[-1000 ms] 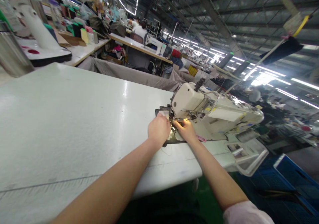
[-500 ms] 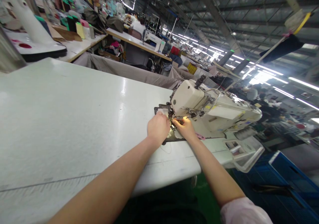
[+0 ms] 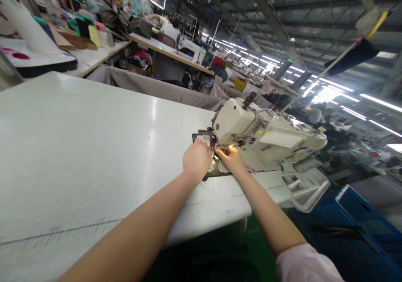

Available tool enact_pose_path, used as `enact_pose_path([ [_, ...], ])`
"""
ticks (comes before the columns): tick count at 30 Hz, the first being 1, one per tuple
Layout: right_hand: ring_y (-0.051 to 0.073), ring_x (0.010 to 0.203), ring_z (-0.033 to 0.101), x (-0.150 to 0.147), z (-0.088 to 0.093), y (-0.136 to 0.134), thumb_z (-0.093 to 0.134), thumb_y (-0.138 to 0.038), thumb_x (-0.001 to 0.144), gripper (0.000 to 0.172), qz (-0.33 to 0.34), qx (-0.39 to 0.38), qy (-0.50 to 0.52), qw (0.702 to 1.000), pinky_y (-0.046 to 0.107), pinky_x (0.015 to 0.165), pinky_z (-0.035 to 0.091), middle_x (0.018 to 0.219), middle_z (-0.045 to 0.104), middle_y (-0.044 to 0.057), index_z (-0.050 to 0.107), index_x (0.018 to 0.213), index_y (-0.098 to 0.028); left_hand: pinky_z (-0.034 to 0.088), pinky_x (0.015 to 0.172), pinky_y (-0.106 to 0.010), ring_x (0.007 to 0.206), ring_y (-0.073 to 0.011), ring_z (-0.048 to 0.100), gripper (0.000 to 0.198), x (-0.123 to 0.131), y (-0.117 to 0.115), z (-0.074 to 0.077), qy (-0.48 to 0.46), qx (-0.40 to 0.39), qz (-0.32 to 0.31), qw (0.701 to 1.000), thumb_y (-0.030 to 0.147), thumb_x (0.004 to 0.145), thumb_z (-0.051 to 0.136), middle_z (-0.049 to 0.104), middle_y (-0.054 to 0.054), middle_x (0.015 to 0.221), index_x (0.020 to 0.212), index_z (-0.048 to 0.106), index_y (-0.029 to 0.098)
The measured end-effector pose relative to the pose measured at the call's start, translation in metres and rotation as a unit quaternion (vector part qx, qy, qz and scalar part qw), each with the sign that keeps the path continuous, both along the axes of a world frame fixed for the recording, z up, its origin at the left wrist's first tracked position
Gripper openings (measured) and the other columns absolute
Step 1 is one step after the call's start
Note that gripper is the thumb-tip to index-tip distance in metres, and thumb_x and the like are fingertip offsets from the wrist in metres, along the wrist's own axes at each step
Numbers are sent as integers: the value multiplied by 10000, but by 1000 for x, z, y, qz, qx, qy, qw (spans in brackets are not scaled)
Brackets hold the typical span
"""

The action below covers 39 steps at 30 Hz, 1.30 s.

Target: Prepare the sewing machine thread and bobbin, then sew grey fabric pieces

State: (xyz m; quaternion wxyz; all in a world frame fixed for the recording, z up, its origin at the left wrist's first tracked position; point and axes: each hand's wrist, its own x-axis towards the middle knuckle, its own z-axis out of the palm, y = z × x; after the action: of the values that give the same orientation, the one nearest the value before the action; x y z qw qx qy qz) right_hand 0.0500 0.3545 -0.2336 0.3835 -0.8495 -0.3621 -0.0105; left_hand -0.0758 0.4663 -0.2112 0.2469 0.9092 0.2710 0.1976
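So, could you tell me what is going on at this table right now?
A person sits at a white table with both hands at a cream sewing machine. The left hand is curled up just left of the needle area, and the right hand reaches in under the machine head, where a small lamp glows. Whatever the fingers are pinching there is too small to make out. Other workstations stretch away behind.
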Motion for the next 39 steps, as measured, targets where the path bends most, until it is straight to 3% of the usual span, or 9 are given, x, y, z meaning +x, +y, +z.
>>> enact_pose_path([
  [25, 210, 830, 643, 0, 1, 0, 651, -380, 798, 212, -3, -19, -2, 1000, 306, 747, 464, 873, 715, 62, 716, 836, -182, 487, 712, -303, 872, -218, 653, 303, 1, 2, 0, 1, -15, -13, 1000, 256, 902, 430, 653, -97, 1017, 799, 706, 185],
  [31, 206, 789, 643, -3, 0, 3, 666, -365, 795, 192, -8, -11, -23, 1000, 293, 710, 460, 791, 700, 57, 701, 769, -179, 488, 732, -295, 881, -211, 639, 315, 0, 2, 8, -1, -16, -14, 1000, 234, 892, 428, 652, -98, 996, 754, 704, 175],
  [39, 153, 648, 604, 9, 7, 9, 684, -352, 780, 201, 11, -40, 42, 998, 237, 591, 407, 638, 647, -5, 651, 670, -187, 470, 815, -300, 896, -210, 611, 265, 8, 10, 1, -34, -2, -42, 999, 235, 848, 483, 648, -89, 860, 698, 686, 157],
])
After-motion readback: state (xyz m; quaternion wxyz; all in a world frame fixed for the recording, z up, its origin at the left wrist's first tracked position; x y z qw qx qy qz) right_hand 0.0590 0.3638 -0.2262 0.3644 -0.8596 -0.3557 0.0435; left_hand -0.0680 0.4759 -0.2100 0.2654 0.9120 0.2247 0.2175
